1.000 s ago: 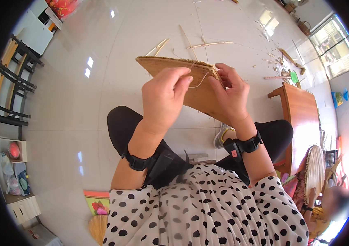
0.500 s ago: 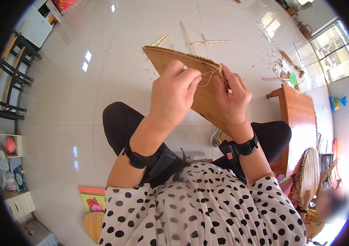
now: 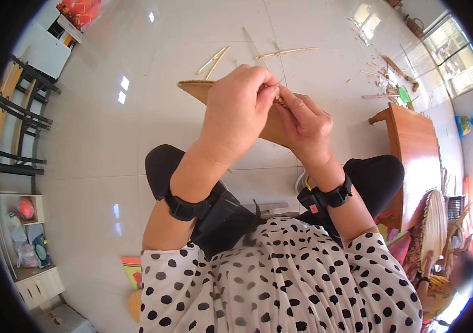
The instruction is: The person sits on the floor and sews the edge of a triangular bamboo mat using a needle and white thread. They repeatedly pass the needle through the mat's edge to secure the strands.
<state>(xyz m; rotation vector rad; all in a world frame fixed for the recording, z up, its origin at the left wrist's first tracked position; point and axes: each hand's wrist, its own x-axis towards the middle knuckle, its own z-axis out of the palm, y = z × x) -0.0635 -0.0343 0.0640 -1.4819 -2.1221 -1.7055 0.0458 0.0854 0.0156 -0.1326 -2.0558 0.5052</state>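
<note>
A flat brown board (image 3: pixel 274 131) with a rough braided edge tilts up in front of my knees. My left hand (image 3: pixel 238 111) is closed in a pinch at the board's right upper corner, its fingertips meeting those of the other hand. The thin pale cord it pinched earlier is hidden now behind the fingers. With thumb and fingers, my right hand (image 3: pixel 309 126) grips the braided edge at that corner. A short stretch of braid (image 3: pixel 279 100) shows between the two hands. Much of the board is covered by my left hand and wrist.
Pale strips (image 3: pixel 214 61) and a thin stick (image 3: pixel 256 47) lie on the tiled floor beyond the board. Scraps and a green piece (image 3: pixel 404 95) lie far right. A wooden table (image 3: pixel 417 161) stands right; another person's arm (image 3: pixel 427 272) shows below it. Black-framed stools (image 3: pixel 17 119) stand left.
My left hand has moved right and up to meet the right hand at the corner. The cord loop between them no longer shows. The board has tipped flatter, and the view has shifted slightly.
</note>
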